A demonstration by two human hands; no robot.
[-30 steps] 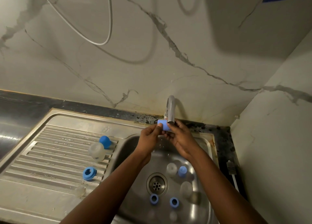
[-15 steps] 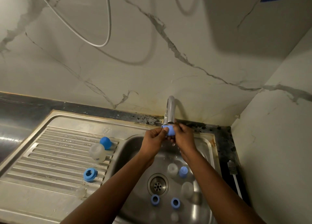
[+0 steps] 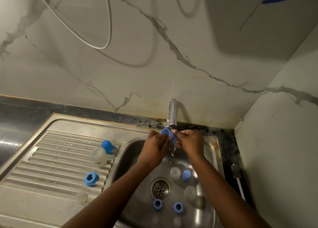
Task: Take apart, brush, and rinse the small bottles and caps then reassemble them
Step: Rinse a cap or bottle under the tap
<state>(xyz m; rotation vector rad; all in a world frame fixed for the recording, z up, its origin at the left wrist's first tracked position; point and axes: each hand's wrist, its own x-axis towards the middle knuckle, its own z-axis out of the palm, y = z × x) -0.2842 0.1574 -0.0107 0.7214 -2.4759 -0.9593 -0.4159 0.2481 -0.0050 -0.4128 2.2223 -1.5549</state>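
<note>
both hands meet just under the tap (image 3: 172, 112). the left hand (image 3: 155, 146) and the right hand (image 3: 191, 141) each pinch one end of a blue cap (image 3: 167, 134) with curled fingers, and water drips just below them. it's hard to tell if the cap is one piece or two. below the hands, in the sink (image 3: 130, 152), lie a clear bottle (image 3: 175, 172), a blue stopper (image 3: 186, 175) and blue rings (image 3: 157, 204). on the drainboard (image 3: 60, 159), left of the left hand, lie a capped bottle (image 3: 99, 156) and a blue collar (image 3: 91, 178).
</note>
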